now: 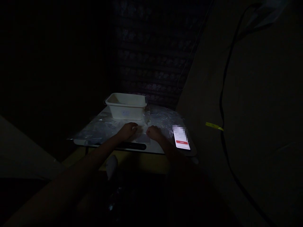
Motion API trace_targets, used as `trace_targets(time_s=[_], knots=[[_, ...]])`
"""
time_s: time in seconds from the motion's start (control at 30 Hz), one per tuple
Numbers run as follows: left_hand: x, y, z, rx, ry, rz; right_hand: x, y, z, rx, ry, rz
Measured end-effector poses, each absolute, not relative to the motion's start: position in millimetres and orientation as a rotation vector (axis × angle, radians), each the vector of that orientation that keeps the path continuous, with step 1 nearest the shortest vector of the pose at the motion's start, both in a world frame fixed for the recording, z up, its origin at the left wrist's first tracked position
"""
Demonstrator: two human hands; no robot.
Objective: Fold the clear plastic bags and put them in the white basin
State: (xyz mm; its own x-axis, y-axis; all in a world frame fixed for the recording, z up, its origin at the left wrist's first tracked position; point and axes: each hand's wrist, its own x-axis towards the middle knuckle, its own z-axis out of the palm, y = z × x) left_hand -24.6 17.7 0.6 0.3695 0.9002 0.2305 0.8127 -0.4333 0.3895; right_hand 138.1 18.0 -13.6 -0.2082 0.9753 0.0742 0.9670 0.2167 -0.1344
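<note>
In the dim light, my left hand (127, 130) is over the small table, its fingers curled in and the thumb pointing inward. Close by on the right, my right hand (154, 133) is curled with its fingers closed. A pale, see-through piece of plastic (143, 138) shows between the two hands and appears gripped at its sides; its exact kind is hard to make out. Just behind the hands stands a white plastic tub (127, 112), whose contents are mostly hidden. Crinkled clear plastic bags (100, 127) are spread around it.
A lit phone (181, 143) lies at the right end of the white folding table (157, 147). A dark slot (132, 146) runs along the front edge. On the right, a black cable (221, 97) with a yellow tie (213, 126) hangs along a panel.
</note>
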Motion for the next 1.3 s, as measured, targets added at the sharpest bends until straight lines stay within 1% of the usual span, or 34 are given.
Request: trace_targets(time_s=[0.07, 0.13, 0.27, 0.4, 0.47, 0.53, 0.63, 0.7, 0.77, 0.9, 0.97, 1.1, 1.3], knots=[[-21.1, 19.5, -1.9, 2.318, 1.462, 0.652, 137.6, 17.5, -8.6, -1.806, -2.334, 0.114], [-17.9, 20.7, -3.0, 2.204, 1.388, 0.687, 137.6, 17.5, -4.0, -1.685, -2.291, 0.213], [-14.9, 19.5, 1.0, 1.871, 1.272, 0.702, 136.1, 16.8, 2.0, -1.377, -2.016, 0.66], [-14.3, 12.9, 9.4, 1.516, 1.156, 0.915, 136.4, 10.2, 3.0, -1.217, -1.655, 1.199], [-13.6, 9.9, 11.9, 1.402, 1.115, 0.998, 137.9, 7.0, 1.5, -1.205, -1.526, 1.383], [-12.6, 8.7, 11.3, 1.354, 1.127, 1.038, 139.3, 6.1, -1.3, -1.166, -1.371, 1.48], [-11.3, 11.0, 5.8, 1.426, 1.178, 0.993, 140.2, 9.1, -5.4, -1.002, -1.166, 1.513], [-11.5, 14.7, 3.1, 1.574, 1.226, 0.923, 140.3, 11.6, -6.5, -0.942, -1.117, 1.467], [-13.4, 19.1, 4.7, 1.796, 1.332, 0.924, 140.5, 12.8, -5.7, -0.949, -1.12, 1.391], [-19.8, 28.8, 18.7, 2.457, 1.676, 1.077, 141.9, 12.0, -2.8, -0.995, -1.171, 1.294], [-22.7, 34.3, 24.7, 2.64, 1.871, 1.001, 142.8, 11.6, -2.9, -0.999, -1.212, 1.273], [-26.3, 45.3, 26.8, 2.643, 2.131, 0.791, 144.8, 11.3, -4.1, -1.016, -1.316, 1.245], [-35.1, 44.6, 26.2, 2.768, 2.145, 0.908, 147.9, 5.5, 11.7, -1.09, -1.547, 1.037]])
